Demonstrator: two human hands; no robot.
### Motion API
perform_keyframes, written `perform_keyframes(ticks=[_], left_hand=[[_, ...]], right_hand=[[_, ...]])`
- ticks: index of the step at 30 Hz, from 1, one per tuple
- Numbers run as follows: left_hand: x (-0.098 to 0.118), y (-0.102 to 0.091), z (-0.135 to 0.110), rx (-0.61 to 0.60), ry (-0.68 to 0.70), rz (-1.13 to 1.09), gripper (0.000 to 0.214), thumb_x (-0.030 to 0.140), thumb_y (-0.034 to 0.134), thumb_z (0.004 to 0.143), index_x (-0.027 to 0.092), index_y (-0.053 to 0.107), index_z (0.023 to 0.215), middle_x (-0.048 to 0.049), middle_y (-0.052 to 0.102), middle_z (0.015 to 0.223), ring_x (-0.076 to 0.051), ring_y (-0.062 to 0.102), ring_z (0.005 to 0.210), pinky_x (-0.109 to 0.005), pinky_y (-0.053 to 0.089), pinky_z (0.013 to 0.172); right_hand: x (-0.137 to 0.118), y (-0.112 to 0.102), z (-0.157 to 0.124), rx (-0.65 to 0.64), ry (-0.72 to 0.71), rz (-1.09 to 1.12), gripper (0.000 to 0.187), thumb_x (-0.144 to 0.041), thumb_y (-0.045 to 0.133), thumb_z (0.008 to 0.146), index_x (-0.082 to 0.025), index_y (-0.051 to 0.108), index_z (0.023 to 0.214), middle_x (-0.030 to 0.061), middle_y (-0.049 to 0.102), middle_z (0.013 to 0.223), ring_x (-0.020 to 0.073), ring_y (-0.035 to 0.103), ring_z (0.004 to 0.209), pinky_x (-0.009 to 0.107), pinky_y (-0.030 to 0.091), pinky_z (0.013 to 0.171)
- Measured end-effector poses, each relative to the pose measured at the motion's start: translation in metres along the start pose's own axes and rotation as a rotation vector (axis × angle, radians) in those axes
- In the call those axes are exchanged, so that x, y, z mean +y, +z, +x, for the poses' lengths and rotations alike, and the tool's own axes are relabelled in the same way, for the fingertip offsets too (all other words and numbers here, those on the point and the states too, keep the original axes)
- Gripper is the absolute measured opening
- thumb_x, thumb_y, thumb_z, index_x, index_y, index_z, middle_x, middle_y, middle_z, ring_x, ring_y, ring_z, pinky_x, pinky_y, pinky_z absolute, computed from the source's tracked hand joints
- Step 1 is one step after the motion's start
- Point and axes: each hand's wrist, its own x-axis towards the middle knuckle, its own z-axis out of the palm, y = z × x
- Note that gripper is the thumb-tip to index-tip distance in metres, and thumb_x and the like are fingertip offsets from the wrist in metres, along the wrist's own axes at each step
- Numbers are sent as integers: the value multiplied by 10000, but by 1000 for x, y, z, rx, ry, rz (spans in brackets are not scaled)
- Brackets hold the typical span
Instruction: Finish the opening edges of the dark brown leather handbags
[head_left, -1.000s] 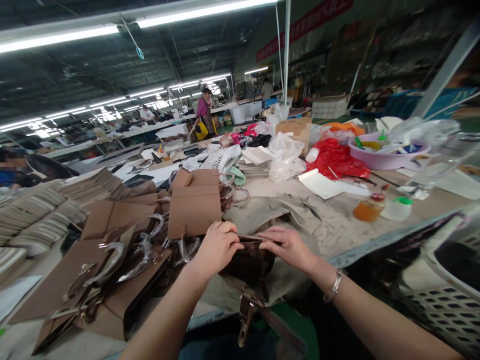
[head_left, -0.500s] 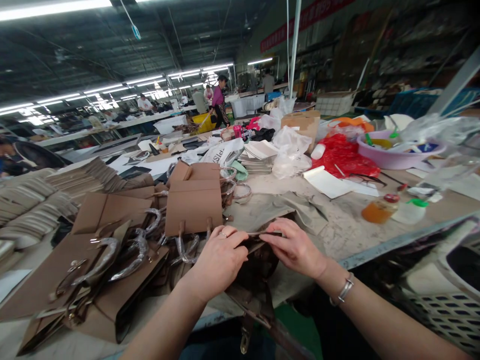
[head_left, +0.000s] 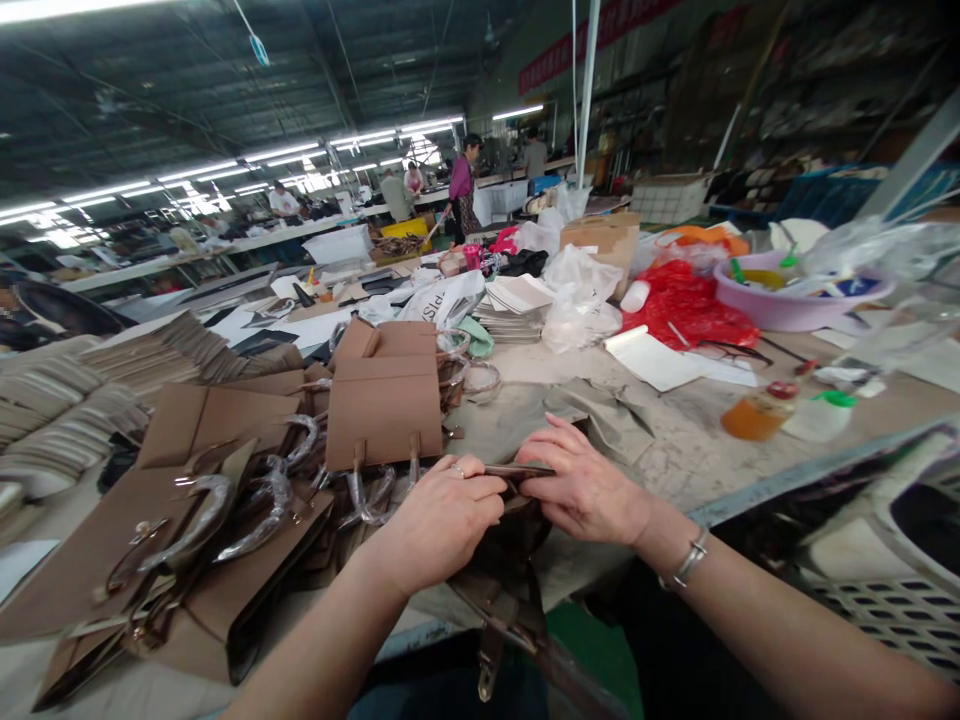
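Note:
Both hands grip the upper edge of a brown handbag at the table's front edge. My left hand, with a ring on it, closes its fingers on the left part of that edge. My right hand, below a silver bracelet, pinches the same edge farther right. The bag's dark inside shows between the hands, and a strap with a metal clasp hangs below. Close to my left hand lies another brown handbag, its handles wrapped in clear plastic. My fingertips are partly hidden.
More brown handbags and stacked panels crowd the left. To the right are a jar of amber liquid, a notebook, a red plastic bag and a lilac basin. A white perforated basket stands beside the table.
My right hand has turned slightly, its fingers lifting higher over the bag's edge. My left hand keeps its hold. In the background, a person in purple has moved to the right.

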Motion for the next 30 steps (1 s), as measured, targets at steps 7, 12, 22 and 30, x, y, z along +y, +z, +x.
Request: perform_keyframes(ticks=[7, 12, 22, 30], left_hand=[[-1, 2, 1, 14, 14, 11, 180, 215, 460, 913, 182, 599, 805, -26, 618, 1108, -191, 508, 986, -346, 406, 868], [-2, 2, 4, -29, 60, -22, 163, 201, 449, 914, 187, 594, 841, -32, 644, 1067, -176, 558, 956, -328, 424, 866], [-7, 6, 4, -89, -169, 81, 134, 265, 424, 929, 209, 518, 852, -9, 663, 718, -200, 645, 666, -282, 430, 579], [0, 4, 4, -99, -240, 111, 226, 267, 398, 926, 198, 571, 798, -48, 660, 683, -235, 648, 653, -311, 458, 582]], right_hand=[[11, 12, -6, 84, 11, 48, 312, -92, 522, 757, -213, 659, 1010, 78, 542, 1086, 234, 446, 1102, 537, 264, 1071], [12, 12, -4, 109, -8, 103, 306, -73, 515, 749, -198, 662, 987, 89, 539, 1082, 235, 457, 1086, 521, 299, 1058], [19, 19, -13, 158, 34, 189, 430, -96, 490, 829, -224, 524, 1238, 88, 561, 1088, 179, 553, 929, 324, 499, 780], [23, 24, -13, 214, 95, 236, 308, -110, 512, 850, -220, 556, 1134, 85, 579, 1058, 177, 565, 928, 314, 507, 775]])
